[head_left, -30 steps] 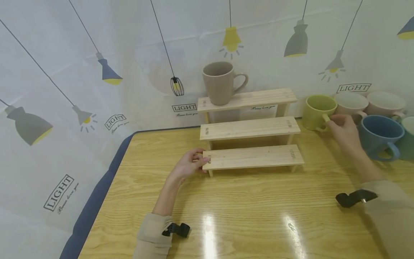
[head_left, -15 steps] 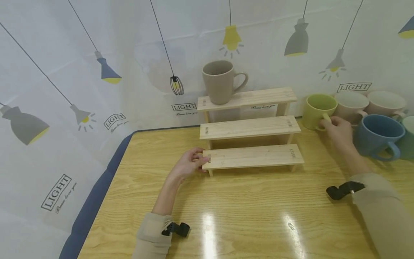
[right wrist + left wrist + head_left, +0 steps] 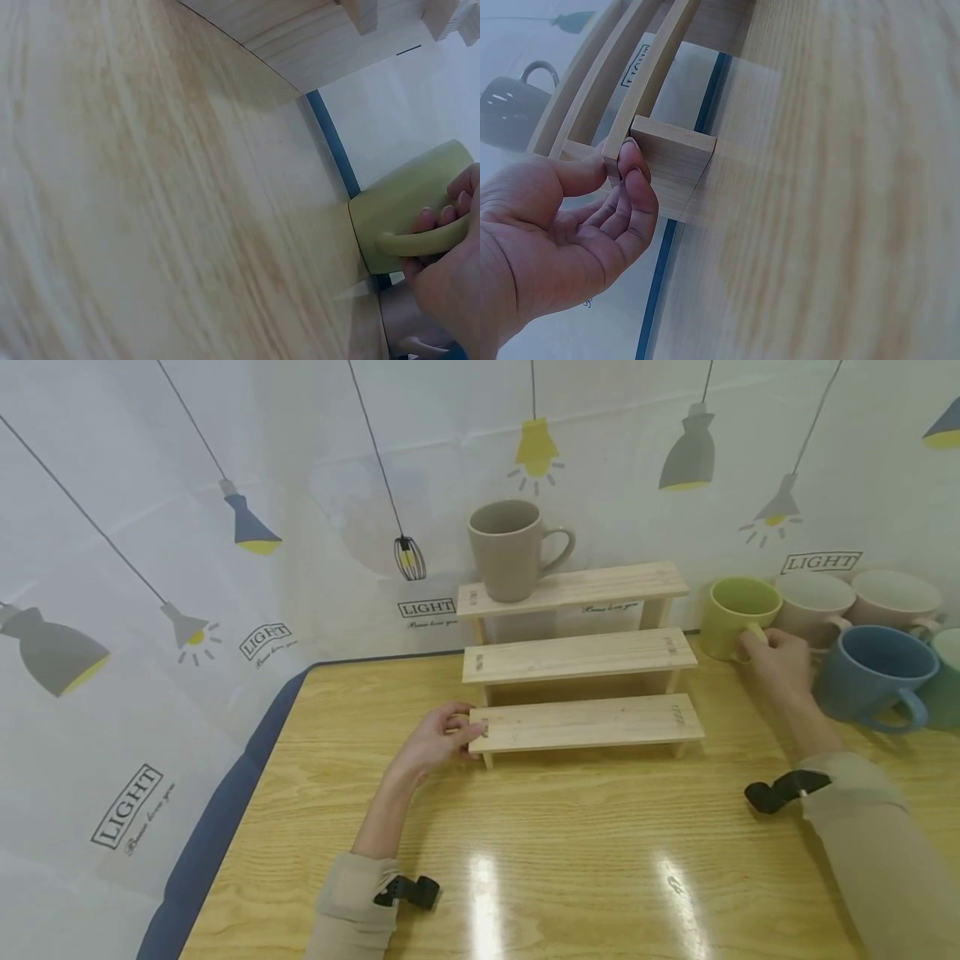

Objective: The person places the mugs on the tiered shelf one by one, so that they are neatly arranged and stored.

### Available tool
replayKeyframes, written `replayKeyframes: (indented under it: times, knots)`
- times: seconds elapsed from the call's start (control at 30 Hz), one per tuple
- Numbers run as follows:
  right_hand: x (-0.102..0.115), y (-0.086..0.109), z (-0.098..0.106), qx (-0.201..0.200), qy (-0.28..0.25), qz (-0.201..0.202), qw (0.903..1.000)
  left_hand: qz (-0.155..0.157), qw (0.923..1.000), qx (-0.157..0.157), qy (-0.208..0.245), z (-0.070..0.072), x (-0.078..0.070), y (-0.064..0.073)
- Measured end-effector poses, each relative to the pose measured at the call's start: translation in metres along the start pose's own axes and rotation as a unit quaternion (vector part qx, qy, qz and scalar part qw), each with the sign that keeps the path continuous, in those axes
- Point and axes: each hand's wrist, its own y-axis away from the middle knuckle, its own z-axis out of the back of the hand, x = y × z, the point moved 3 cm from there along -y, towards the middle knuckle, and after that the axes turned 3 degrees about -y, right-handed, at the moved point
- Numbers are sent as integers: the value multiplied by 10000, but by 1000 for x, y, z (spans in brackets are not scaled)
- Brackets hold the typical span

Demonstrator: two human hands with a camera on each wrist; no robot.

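A three-step wooden rack stands on the table, and a taupe mug sits at the left of its top step. My left hand pinches the left end of the lowest step between thumb and fingers; the left wrist view shows the thumb on top and fingers under the board. At the right, my right hand grips the handle of a yellow-green mug. In the right wrist view, fingers curl through that handle, and the mug stands upright on the table against the back edge.
Right of the green mug stand two pale pink mugs, a blue mug and a pale green mug cut by the frame edge. A lamp-printed cloth hangs behind the wooden table.
My right hand and forearm have swung left, and the fingers have closed further round the green mug's handle. The mug has not visibly moved. My left hand stays on the rack.
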Motion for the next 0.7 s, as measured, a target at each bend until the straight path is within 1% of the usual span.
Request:
replayKeyframes:
  times: [0.2, 0.3, 0.37, 0.43, 0.5, 0.53, 0.57, 0.7]
  knots:
    - [-2, -3, -2, -58, -394, -33, 9992, -28, 10000, 14, -28, 0, -1, 0]
    - [-1, -3, -3, -98, -714, -198, 9972, -68, 10000, 17, -7, 0, -1, -1]
    - [-1, -3, -5, -161, -1224, -424, 9914, -81, 10000, 19, 14, -1, -1, -1]
    - [-1, -3, -6, -249, -1804, -610, 9814, -86, 10000, 17, 8, -1, 0, -1]
    - [0, -3, -6, -364, -2251, -729, 9709, -88, 10000, 12, 2, -1, 0, -2]
    - [0, -4, -6, -426, -2376, -761, 9674, -92, 10000, 11, 1, -1, 0, -2]
    - [0, -4, -5, -488, -2411, -768, 9662, -89, 10000, 6, -2, -1, 0, -2]
    - [0, -6, 0, -728, -1965, -775, 9747, -76, 9999, -4, 79, -2, -1, -1]
